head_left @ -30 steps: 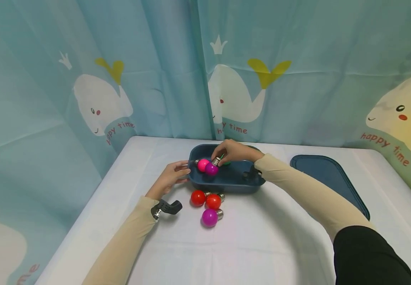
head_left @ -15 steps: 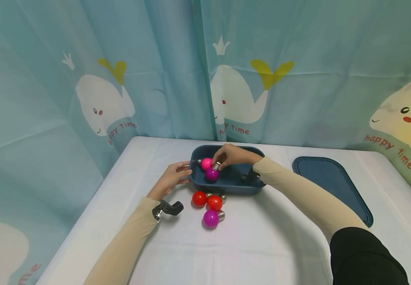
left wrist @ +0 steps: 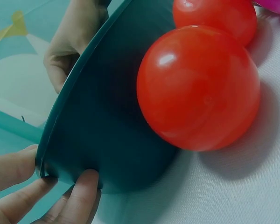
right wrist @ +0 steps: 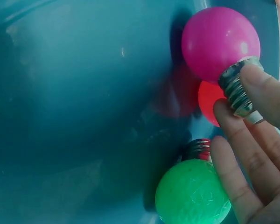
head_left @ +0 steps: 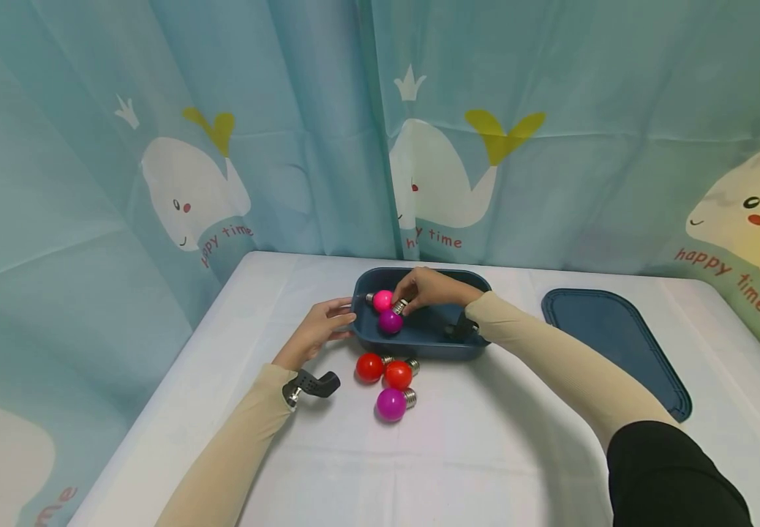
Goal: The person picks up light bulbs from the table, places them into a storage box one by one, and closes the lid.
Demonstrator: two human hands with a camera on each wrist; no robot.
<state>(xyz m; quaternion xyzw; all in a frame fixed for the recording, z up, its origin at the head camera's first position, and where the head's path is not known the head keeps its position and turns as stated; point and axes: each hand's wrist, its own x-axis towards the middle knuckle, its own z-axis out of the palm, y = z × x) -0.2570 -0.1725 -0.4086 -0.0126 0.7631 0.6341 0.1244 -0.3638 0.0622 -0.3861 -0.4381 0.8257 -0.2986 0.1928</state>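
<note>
In the head view my right hand (head_left: 429,287) reaches into a dark blue tray (head_left: 432,351). Thumb and fingertips pinch the metal screw base of a purple light bulb (right wrist: 219,44), its globe pointing down and away from the palm. Close beside it lie a pink bulb (head_left: 382,300) and a green bulb (right wrist: 193,193), the latter near my fingers and hidden in the head view. My left hand (head_left: 317,329) is at the tray's left end. Its fairly straight fingertips (left wrist: 86,179) touch the outer wall and the rim.
Two red bulbs (head_left: 369,367) lie on the white table (head_left: 472,454) in front of the tray, with another purple bulb (head_left: 390,404) nearer the front edge. To the right is a flat dark blue panel (head_left: 616,344) with rounded corners. A printed curtain (head_left: 314,146) hangs behind.
My right hand has lowered the purple bulb slightly toward the front inside the tray, and the green bulb has gone out of sight behind it. My left hand stays at the tray's end.
</note>
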